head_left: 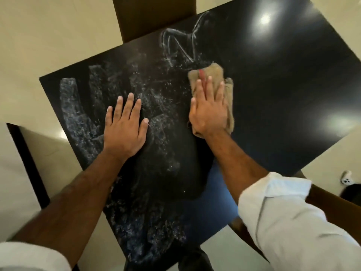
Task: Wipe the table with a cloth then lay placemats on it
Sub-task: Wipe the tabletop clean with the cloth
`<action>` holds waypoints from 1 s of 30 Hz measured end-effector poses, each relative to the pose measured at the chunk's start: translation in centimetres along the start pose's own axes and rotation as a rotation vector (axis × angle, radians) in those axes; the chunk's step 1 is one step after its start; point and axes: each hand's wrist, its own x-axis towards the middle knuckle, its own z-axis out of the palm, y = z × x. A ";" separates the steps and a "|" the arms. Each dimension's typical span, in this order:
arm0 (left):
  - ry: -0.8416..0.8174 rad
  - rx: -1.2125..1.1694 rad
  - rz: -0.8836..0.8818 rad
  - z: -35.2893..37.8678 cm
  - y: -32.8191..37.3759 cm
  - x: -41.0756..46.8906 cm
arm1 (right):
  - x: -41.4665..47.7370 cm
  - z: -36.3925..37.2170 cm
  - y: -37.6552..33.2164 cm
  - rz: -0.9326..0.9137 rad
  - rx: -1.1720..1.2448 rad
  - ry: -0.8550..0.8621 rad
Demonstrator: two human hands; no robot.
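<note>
A glossy black table (273,85) fills most of the view, with wet whitish streaks across its left and middle parts. My right hand (209,108) lies flat on a folded tan cloth (228,98) near the table's middle, pressing it to the surface. My left hand (125,126) rests palm down on the bare tabletop to the left of it, fingers spread, holding nothing. No placemats are in view.
A brown chair back (152,14) stands at the far side of the table. Another dark chair frame (27,163) is at the left, and brown wood (332,202) shows at the right. A small white object (346,178) lies on the pale tiled floor at the right.
</note>
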 end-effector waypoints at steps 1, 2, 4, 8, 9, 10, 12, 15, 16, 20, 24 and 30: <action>-0.007 0.001 0.008 -0.1 -0.5 0.7 | -0.4 0.4 -2.5 -0.047 -0.008 0.001; -0.008 0.008 0.018 -0.2 -1.0 1.2 | -1.4 0.9 -4.5 -0.101 -0.014 0.000; 0.004 0.027 0.037 0.0 -1.3 1.4 | -4.8 1.4 -6.1 -0.214 -0.018 -0.025; 0.030 0.049 0.064 -0.4 -2.0 2.1 | -8.5 0.8 -2.3 -0.115 -0.035 -0.034; 0.034 0.047 0.065 -0.4 -2.1 2.4 | -7.8 0.6 -0.6 -0.033 -0.047 -0.017; 0.038 0.047 0.065 -0.4 -2.1 2.5 | -6.4 0.3 0.9 0.063 -0.043 -0.005; 0.040 0.053 0.062 -0.1 -2.1 2.6 | -2.1 -0.3 2.6 0.226 0.008 0.015; 0.042 0.057 0.068 0.2 -2.4 2.8 | 4.9 -1.2 0.8 0.196 0.025 0.023; 0.042 0.054 0.067 0.3 -2.4 2.9 | 6.7 -1.1 -0.6 0.148 0.024 0.017; 0.026 0.053 0.049 0.3 -2.0 2.8 | 7.3 0.1 -6.6 -0.031 0.030 0.012; 0.040 0.034 0.019 -0.4 -1.3 3.9 | 2.6 0.2 -5.2 -0.145 0.029 0.013; 0.024 0.033 0.006 -0.4 -1.1 9.4 | 10.0 -1.9 4.2 0.188 0.015 0.015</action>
